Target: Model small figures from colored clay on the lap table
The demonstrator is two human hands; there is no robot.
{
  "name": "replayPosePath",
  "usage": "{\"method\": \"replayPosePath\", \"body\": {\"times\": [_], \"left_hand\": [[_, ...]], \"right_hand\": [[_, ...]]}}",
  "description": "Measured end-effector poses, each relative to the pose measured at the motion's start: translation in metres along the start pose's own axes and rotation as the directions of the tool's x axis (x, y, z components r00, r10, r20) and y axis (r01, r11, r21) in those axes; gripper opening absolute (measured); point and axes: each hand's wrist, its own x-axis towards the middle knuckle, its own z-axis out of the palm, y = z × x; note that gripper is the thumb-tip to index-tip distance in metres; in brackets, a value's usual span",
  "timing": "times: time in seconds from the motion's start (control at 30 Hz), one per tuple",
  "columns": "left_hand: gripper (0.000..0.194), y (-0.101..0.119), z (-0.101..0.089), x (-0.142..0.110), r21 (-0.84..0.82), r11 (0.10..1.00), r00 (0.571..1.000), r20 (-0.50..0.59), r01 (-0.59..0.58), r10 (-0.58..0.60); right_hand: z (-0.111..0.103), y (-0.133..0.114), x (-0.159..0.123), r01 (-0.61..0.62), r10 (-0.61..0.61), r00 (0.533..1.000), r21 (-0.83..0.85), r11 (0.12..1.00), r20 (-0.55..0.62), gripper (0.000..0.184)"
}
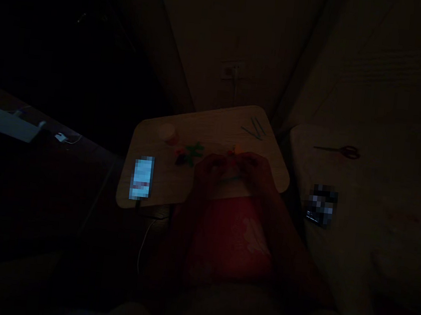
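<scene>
The scene is very dark. Over the near side of a small wooden table (177, 186), my left hand (208, 169) has its fingers curled inward. My right hand (257, 167) faces it, also with bent fingers. Between the two sits a small reddish piece (231, 166), too dim to name, and both hands seem closed on it. An orange-yellow piece (239, 150) lies just beyond my right fingers. Left of my left hand are green pieces (195, 150), a dark lump (182, 160) and a small red piece (178, 151).
A pale-topped tub (168, 133) stands at the table's back left, and thin green sticks (257, 127) lie at the back right. A lit phone (141, 178) rests front left. On the pale surface to the right are scissors (348, 151) and a blurred-out device (321, 206).
</scene>
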Motion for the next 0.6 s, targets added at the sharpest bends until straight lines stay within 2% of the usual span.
{"method": "replayPosePath", "body": {"times": [0.07,0.1,0.13,0.2,0.3,0.37,0.43,0.5,0.6], "left_hand": [[0.012,-0.004,-0.01,0.001,0.114,0.993,0.982,-0.186,0.018,0.004],[0.012,-0.005,-0.015,0.0,0.196,0.98,0.971,-0.237,0.016,0.031],[0.012,-0.006,-0.018,0.0,0.292,0.956,0.973,-0.219,-0.002,0.068],[0.012,-0.007,-0.021,-0.003,0.467,0.881,0.989,-0.081,-0.074,0.126],[0.017,-0.007,-0.018,-0.009,0.627,0.761,0.985,0.134,-0.168,0.108],[0.015,-0.008,-0.014,-0.01,0.669,0.721,0.981,0.177,-0.181,0.083],[0.014,-0.01,-0.014,-0.009,0.666,0.726,0.984,0.161,-0.169,0.081],[0.016,-0.01,-0.015,-0.008,0.625,0.76,0.983,0.153,-0.178,0.104],[0.018,-0.005,-0.016,-0.007,0.541,0.803,0.967,0.191,-0.249,0.172]], "right_hand": [[-0.003,0.001,0.001,0.061,-0.069,0.995,-0.109,0.992,-0.068,0.021],[-0.005,0.002,0.001,0.101,-0.122,0.988,-0.194,0.976,-0.097,0.019],[-0.007,0.003,0.002,0.139,-0.177,0.978,-0.29,0.947,-0.109,0.018],[-0.009,0.006,0.002,0.178,-0.242,0.967,-0.485,0.856,-0.074,0.018],[-0.008,0.009,0.0,0.17,-0.225,0.974,-0.73,0.662,0.023,0.018],[-0.005,0.009,-0.001,0.184,-0.228,0.971,-0.83,0.526,0.071,0.016],[-0.003,0.009,-0.002,0.232,-0.274,0.955,-0.857,0.46,0.112,0.014],[-0.001,0.008,-0.001,0.294,-0.343,0.931,-0.821,0.489,0.13,0.014],[0.002,0.007,-0.001,0.34,-0.348,0.929,-0.665,0.665,0.127,0.015]]}}
